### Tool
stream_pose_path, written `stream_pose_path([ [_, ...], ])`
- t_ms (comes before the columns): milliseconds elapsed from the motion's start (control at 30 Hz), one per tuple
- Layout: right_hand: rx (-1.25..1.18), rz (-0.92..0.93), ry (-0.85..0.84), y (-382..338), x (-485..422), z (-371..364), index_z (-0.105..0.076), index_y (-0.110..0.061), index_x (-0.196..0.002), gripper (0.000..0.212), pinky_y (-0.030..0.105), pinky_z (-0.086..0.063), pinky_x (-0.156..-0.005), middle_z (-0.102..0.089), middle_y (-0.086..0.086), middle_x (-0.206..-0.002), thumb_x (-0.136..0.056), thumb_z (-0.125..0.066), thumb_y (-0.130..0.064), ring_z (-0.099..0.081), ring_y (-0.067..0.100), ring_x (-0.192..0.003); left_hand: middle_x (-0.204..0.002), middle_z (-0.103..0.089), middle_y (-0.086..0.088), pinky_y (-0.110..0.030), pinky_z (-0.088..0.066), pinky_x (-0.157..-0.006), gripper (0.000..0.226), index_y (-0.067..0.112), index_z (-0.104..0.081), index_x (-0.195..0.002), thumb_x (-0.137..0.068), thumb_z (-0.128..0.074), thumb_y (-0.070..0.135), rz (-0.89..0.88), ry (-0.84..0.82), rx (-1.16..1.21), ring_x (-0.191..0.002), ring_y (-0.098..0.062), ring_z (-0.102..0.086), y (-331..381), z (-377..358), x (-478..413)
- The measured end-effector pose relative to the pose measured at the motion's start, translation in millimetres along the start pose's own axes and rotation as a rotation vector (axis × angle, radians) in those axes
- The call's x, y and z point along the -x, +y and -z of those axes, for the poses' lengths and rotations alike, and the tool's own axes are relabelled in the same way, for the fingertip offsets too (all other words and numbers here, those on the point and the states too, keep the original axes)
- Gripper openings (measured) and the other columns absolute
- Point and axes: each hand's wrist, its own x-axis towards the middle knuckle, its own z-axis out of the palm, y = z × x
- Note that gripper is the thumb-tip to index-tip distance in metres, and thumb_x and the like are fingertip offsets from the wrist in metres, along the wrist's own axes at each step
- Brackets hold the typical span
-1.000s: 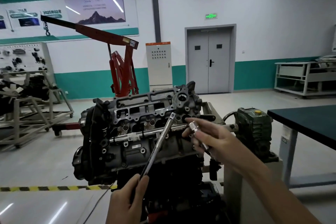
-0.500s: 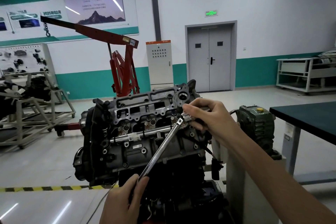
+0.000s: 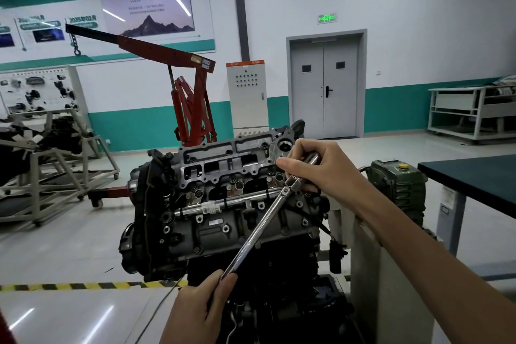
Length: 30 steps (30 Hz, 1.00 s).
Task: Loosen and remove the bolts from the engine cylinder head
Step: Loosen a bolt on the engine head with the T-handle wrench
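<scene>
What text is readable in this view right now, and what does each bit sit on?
"2025年02月": wall timeline panel.
Poster: heading in Chinese characters, too blurred to read.
Exit sign: green, characters unreadable.
Cabinet strip: orange, lettering blurred.
Crane sticker: too small.
Engine tag: too small.

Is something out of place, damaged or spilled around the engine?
Nothing looks damaged or spilled. Only a thin cable trails loose over the floor below the engine, past the striped tape: perhaps a trip hazard.
</scene>
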Motion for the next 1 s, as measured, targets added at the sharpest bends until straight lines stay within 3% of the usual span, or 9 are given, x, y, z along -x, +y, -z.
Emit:
stream_pose_path([
  [200,0.062,0.033,-0.001,-3,-1,1,-0.056,-0.018,-0.065,0.025,0.020,-0.044,-0.046,-0.060,0.009,-0.066,-0.075,-0.074,-0.033,-0.051,0.010,-0.048,-0.045,-0.039,-0.002,-0.031,-0.027,-0.049,0.032,0.016,-0.059,-0.067,-0.093,-0.053,0.033,0.070,-0.041,0.085,-0.044,-0.010,-0.037,4,-1,1],
  [300,-0.261,-0.095,-0.001,8,4,-4,-0.055,-0.016,-0.068,0.025,0.019,-0.042,-0.042,-0.056,0.012,-0.071,-0.070,-0.077,-0.027,-0.049,0.012,-0.048,-0.045,-0.039,0.003,-0.029,-0.027,-0.048,0.022,0.021,-0.058,-0.072,-0.085,-0.050,0.036,0.049,-0.028,0.082,-0.043,-0.009,-0.038,6,1,2],
  [400,-0.697,-0.258,0.008,21,9,-15,-0.051,-0.012,-0.069,0.021,0.016,-0.038,-0.038,-0.054,0.007,-0.070,-0.072,-0.072,-0.015,-0.042,0.009,-0.043,-0.044,-0.037,0.007,-0.028,-0.027,-0.049,0.026,0.024,-0.055,-0.075,-0.092,-0.048,0.042,0.022,-0.007,0.052,-0.043,-0.007,-0.037,7,1,2],
  [500,-0.891,-0.338,-0.013,27,15,-22,-0.055,-0.012,-0.064,0.016,0.015,-0.034,-0.040,-0.051,0.009,-0.073,-0.079,-0.061,-0.015,-0.037,0.009,-0.040,-0.045,-0.038,0.003,-0.029,-0.027,-0.050,0.027,0.025,-0.053,-0.075,-0.092,-0.044,0.044,0.016,-0.009,0.040,-0.044,-0.008,-0.038,8,1,1],
  [700,-1.052,-0.433,-0.027,31,25,-22,-0.050,-0.001,-0.085,0.012,0.019,-0.040,-0.053,-0.041,0.014,-0.077,-0.083,-0.053,-0.013,-0.048,0.013,-0.049,-0.049,-0.047,-0.014,-0.034,-0.030,-0.050,0.026,0.027,-0.053,-0.071,-0.080,-0.048,0.051,0.015,-0.005,0.060,-0.046,-0.026,-0.045,9,6,3],
  [767,-1.126,-0.410,-0.011,32,27,-20,-0.051,-0.002,-0.077,0.010,0.018,-0.040,-0.051,-0.045,0.013,-0.076,-0.084,-0.049,-0.009,-0.054,0.016,-0.057,-0.049,-0.048,-0.015,-0.038,-0.032,-0.052,0.037,0.024,-0.053,-0.072,-0.078,-0.046,0.060,0.010,0.021,0.054,-0.046,-0.025,-0.047,8,6,3],
  [833,-1.135,-0.395,0.050,32,28,-19,-0.053,-0.001,-0.072,0.013,0.017,-0.041,-0.049,-0.050,0.011,-0.068,-0.082,-0.050,-0.008,-0.056,0.018,-0.060,-0.050,-0.047,-0.015,-0.037,-0.033,-0.051,0.034,0.024,-0.053,-0.071,-0.090,-0.051,0.052,0.011,0.032,0.055,-0.046,-0.024,-0.046,8,6,3],
  [933,-1.114,-0.433,0.153,31,29,-20,-0.060,0.003,-0.071,0.015,0.016,-0.045,-0.046,-0.056,0.014,-0.064,-0.075,-0.053,-0.009,-0.058,0.020,-0.058,-0.049,-0.048,-0.013,-0.028,-0.030,-0.049,0.019,0.026,-0.055,-0.069,-0.083,-0.050,0.037,0.016,0.021,0.048,-0.043,-0.015,-0.044,6,6,2],
  [1000,-1.140,-0.458,0.182,30,32,-22,-0.066,0.003,-0.063,0.020,0.018,-0.051,-0.051,-0.061,0.015,-0.066,-0.074,-0.054,-0.009,-0.062,0.022,-0.060,-0.047,-0.047,-0.012,-0.027,-0.030,-0.047,0.025,0.026,-0.056,-0.068,-0.090,-0.053,0.038,0.014,0.024,0.044,-0.042,-0.010,-0.042,6,5,2],
])
